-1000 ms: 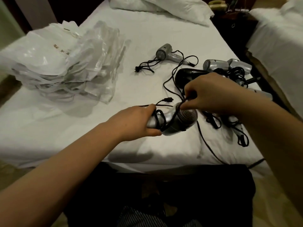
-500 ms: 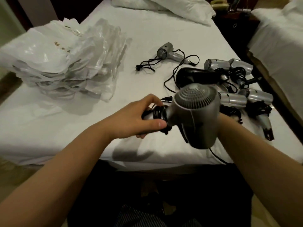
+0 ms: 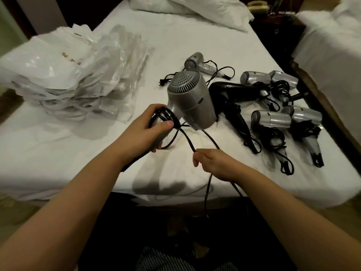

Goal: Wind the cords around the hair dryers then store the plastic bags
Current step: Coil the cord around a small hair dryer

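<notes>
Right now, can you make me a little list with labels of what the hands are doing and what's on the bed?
left hand: grips the handle of the silver hair dryer, with cord loops under the thumb
right hand: pinches the loose black cord
cord state: partly wound round the handle, the rest trails off the bed edge
black hair dryer: lies on the bed
other silver dryers: five lie on the bed, most to the right
plastic bags: piled at the left
</notes>
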Demonstrator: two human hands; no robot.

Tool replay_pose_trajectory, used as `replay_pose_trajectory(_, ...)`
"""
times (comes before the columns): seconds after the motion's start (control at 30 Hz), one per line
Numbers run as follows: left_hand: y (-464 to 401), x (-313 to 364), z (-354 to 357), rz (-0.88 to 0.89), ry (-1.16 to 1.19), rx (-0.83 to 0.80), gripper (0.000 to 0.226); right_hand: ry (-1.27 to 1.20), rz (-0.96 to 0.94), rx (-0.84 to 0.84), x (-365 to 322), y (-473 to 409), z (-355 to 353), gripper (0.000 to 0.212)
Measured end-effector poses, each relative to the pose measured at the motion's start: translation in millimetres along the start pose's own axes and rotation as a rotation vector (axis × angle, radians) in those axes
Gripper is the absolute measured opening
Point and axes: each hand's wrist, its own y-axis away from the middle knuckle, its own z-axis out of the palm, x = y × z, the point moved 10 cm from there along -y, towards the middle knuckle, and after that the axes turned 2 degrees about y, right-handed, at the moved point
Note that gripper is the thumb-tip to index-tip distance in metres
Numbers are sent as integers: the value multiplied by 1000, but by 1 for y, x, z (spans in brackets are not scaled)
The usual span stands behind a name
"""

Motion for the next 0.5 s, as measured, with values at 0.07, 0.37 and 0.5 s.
replay_pose_trajectory(0.07,-2,0,-7,12,-146,42,35,18,-4,-7,-6,7,-4,34)
replay_pose_trajectory(0.37,-3,5,-6,153,-906,84,60,341,-41,128,-48,42,-57,15)
replay_pose_trajectory(0.5,1,1,5,185,-991,14,64,489,-155,187,-78,53,-74,17)
